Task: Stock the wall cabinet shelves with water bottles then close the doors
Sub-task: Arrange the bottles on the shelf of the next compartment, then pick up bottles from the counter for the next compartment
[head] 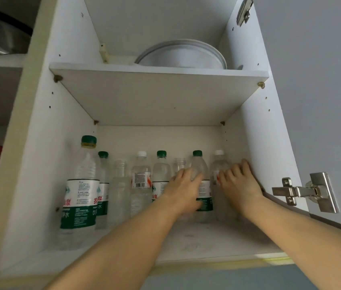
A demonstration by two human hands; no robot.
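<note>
Eight water bottles stand in a loose row on the lower shelf (207, 243) of an open white wall cabinet (46, 126). At the near left is a large green-capped bottle (81, 185), with a smaller green-capped one just behind it. Two bottles in the row show no cap. Both bare arms reach in from below. The left hand (183, 189) curls its fingers around a green-capped bottle (202, 185) toward the right of the row, thumb below the label. The right hand (238, 183) wraps a white-capped bottle (217, 170) at the far right, beside the cabinet's right wall. On the upper shelf (157, 73) sits a stack of pale plates (182, 55). A metal hinge (303, 192) shows on the open door (322, 80) at right.
</note>
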